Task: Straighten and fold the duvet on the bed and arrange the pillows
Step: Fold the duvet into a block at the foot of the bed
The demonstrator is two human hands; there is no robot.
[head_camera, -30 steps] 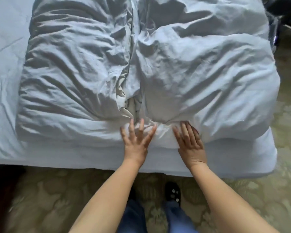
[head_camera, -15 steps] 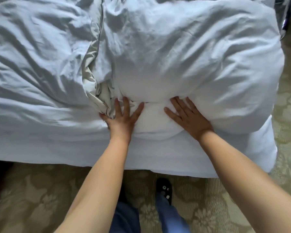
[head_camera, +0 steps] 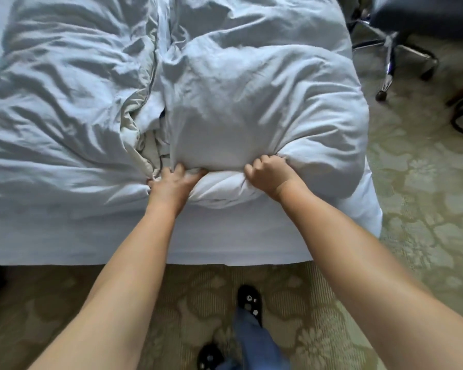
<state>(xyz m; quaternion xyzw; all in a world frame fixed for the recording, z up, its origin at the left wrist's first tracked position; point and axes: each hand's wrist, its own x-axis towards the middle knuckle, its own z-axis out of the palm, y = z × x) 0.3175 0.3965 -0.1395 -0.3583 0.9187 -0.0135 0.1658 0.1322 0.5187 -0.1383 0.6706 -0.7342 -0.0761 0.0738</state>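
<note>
A crumpled white duvet lies in two bulky halves across the bed, with a deep fold running down its middle. My left hand grips the duvet's near edge by that fold, its fingers curled into the cloth. My right hand grips the same edge further right, bunching the fabric in a fist. Both hands are at the bed's near side. No pillows are in view.
A patterned carpet covers the floor. An office chair with a wheeled chrome base stands at the upper right, beside the bed's corner. My feet in dark slippers are on the carpet below the bed's edge.
Both hands lay flat with spread fingers on the duvet's near edge before. Now their fingers have curled and gathered the fabric into a grip.
</note>
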